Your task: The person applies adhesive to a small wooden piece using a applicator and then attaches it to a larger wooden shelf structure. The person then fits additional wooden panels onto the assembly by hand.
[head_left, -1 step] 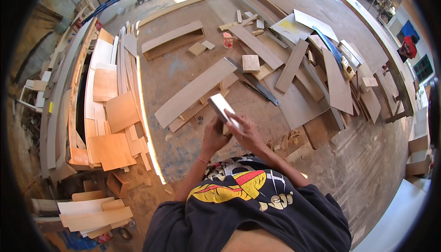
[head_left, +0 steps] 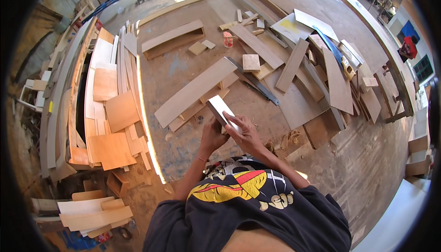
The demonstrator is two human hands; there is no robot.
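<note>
In front of my body, both hands hold a rectangular block (head_left: 219, 105) with a bright, pale top face and a darker side. My left hand (head_left: 213, 136) is wrapped round its lower left side. My right hand (head_left: 245, 135) grips it from the right, fingers lying over the pale face. The hands hide the block's near end. Just beyond it, a long flat board (head_left: 195, 93) lies slanted on a small wooden assembly. A handsaw (head_left: 257, 84) with a dark blade rests right of that board, beside a small square wood block (head_left: 251, 63).
A narrow wooden box piece (head_left: 173, 37) and a red-and-white cup (head_left: 228, 40) stand farther off. Loose boards (head_left: 337, 80) pile up at the right, with a blue-bladed saw (head_left: 347, 68) among them. Panels and strips (head_left: 121, 111) are stacked at the left. A person (head_left: 407, 48) is far right.
The block has turned slightly in my hands, and more of its pale face shows. My hands have shifted only a little.
</note>
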